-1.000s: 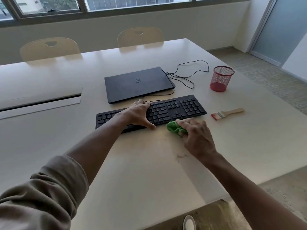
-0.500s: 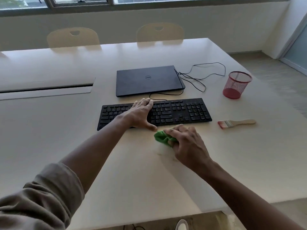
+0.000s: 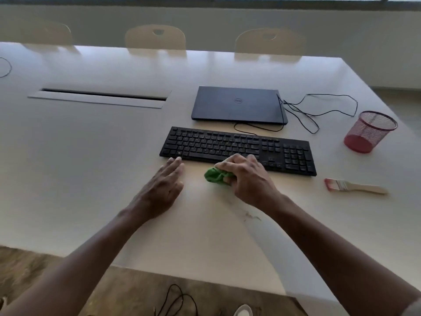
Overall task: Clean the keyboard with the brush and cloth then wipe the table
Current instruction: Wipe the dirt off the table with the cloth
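Right hand (image 3: 247,176) clamps the bunched green cloth (image 3: 215,176) against the surface (image 3: 91,179), just before the keyboard (image 3: 237,148), likely for wiping. Left hand (image 3: 163,188) spread flat, empty, seemingly bracing. Brush (image 3: 355,187) lies aside, right.

This looks like an office meeting room: a long pale conference table (image 3: 91,156) with a cable hatch (image 3: 100,98) set into its top. Beyond the table, identical chairs (image 3: 155,37) line a windowed wall. On the table sit a closed laptop (image 3: 237,103) and a red mesh pen cup (image 3: 369,131).
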The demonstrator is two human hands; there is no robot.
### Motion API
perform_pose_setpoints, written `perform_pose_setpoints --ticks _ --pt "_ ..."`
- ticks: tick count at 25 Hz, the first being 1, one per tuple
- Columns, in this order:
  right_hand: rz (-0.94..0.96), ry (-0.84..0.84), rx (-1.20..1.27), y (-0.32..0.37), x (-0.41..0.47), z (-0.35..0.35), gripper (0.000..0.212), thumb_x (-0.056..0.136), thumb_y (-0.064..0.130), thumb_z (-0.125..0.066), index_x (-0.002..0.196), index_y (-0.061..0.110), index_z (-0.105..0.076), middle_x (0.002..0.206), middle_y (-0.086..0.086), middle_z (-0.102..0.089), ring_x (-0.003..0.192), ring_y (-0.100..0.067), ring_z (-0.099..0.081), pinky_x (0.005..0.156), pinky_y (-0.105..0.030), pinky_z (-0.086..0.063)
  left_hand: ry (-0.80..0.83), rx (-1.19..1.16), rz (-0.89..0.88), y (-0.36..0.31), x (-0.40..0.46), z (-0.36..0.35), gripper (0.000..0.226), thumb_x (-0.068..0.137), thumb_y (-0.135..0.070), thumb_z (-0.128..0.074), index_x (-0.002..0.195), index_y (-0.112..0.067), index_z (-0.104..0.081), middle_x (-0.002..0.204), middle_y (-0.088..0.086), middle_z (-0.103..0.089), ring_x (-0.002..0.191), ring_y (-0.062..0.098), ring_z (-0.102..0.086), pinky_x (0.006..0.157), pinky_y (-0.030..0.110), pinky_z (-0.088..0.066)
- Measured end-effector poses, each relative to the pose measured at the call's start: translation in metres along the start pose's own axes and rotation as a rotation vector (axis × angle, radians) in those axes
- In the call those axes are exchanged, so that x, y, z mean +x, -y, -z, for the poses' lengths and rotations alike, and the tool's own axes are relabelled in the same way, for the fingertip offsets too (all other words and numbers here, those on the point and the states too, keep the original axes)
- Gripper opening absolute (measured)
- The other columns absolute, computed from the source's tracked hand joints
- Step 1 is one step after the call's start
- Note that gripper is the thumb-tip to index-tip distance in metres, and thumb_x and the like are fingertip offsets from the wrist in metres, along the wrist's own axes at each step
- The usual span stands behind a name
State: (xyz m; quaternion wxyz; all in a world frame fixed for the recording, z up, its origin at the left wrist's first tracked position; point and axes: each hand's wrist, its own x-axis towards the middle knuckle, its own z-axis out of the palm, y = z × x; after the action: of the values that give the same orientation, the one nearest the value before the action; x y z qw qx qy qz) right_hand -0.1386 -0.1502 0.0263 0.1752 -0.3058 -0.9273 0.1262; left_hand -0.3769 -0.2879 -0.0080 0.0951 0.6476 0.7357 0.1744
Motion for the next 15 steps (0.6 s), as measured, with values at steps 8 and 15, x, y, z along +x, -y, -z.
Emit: perform_pose_setpoints --ticks 8,15 --pt "0.051 0.09 -0.001 0.026 -0.069 0.001 0.048 0.098 0.012 -0.062 0.138 0.039 -0.061 0.136 0.009 -0.056 0.098 -0.015 -0.04 0.085 -0.035 -0.047 0.03 0.174 0.164 -0.026 -0.009 -0.01 0.067 0.106 -0.039 -0.028 0.16 -0.011 0.001 0.167 0.006 0.009 0.154 0.017 0.011 0.122 0.031 0.009" --pt "-0.582 -0.183 -0.237 -0.041 -0.095 0.019 0.04 0.098 0.025 -0.062 0.138 0.029 -0.062 0.133 -0.005 -0.06 0.111 -0.036 -0.052 0.096 -0.047 -0.044 0.033 0.161 0.164 -0.026 -0.011 -0.012 0.065 0.105 -0.037 -0.026 0.16 -0.011 -0.003 0.168 0.008 0.004 0.155 0.019 0.006 0.125 0.036 0.005"
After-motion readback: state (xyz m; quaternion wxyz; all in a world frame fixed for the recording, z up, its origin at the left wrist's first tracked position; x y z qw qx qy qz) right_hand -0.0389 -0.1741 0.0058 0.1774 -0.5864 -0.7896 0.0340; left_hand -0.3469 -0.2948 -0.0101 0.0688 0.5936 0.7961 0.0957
